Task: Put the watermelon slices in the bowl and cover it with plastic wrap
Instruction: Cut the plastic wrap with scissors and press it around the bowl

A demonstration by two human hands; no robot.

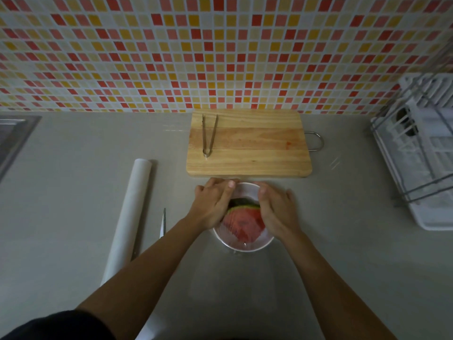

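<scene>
A white bowl (245, 247) stands on the grey counter just in front of me. Red watermelon slices (244, 223) with green rind lie inside it. A sheet of clear plastic wrap (226, 227) is stretched over the bowl, and its wrinkles show over the fruit. My left hand (213, 204) lies flat against the bowl's left rim, pressing on the wrap. My right hand (277, 209) presses the right rim the same way. Both hands hide the bowl's sides.
The plastic wrap roll (130, 217) lies to the left, with a knife (163, 223) beside it. A wooden cutting board (248, 143) carrying metal tongs (209, 134) sits behind the bowl. A dish rack (421, 153) stands at right, a sink (12, 138) at far left.
</scene>
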